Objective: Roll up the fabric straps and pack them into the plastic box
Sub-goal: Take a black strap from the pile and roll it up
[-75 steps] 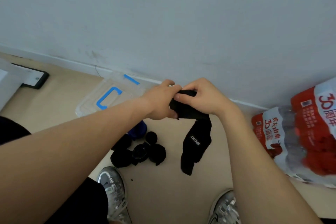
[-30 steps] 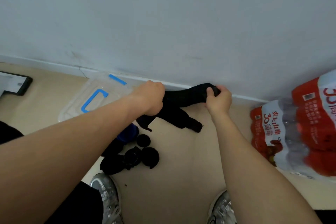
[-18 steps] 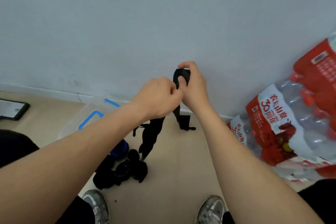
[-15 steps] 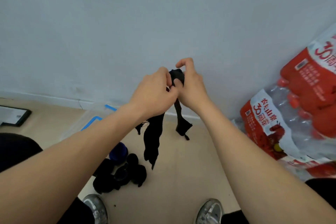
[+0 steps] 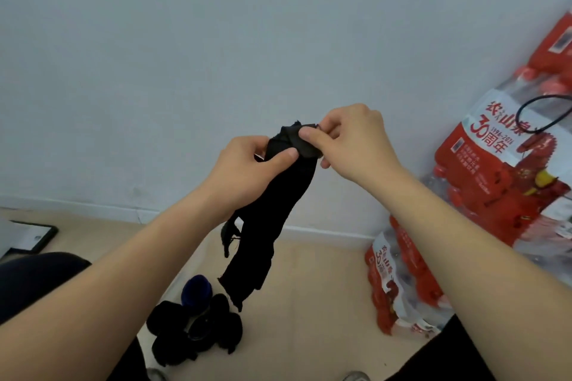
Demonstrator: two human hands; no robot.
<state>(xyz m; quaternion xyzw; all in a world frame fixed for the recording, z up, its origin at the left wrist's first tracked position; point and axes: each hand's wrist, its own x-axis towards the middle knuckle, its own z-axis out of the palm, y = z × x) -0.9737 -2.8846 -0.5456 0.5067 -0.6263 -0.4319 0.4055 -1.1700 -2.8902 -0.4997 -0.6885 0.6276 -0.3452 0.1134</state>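
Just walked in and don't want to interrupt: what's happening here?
A person is rolling up fabric straps. The left hand and right hand both pinch the top end of a black strap held up in the air. The roll is barely begun and most of the strap hangs loose. Below, on the floor, lies a pile of finished rolls with a blue roll among them. The box is not clearly in view.

Single head-worn wide-angle camera, looking forward and down.
It sits close above the left hand (image 5: 247, 170) and right hand (image 5: 356, 145), whose fingers (image 5: 286, 155) pinch a black fabric strap (image 5: 272, 226) mid-frame; plain pale grey-blue wall (image 5: 216, 40) beyond the fingers, smooth beige floor (image 5: 325, 303) below them, forearms nearest the lens.
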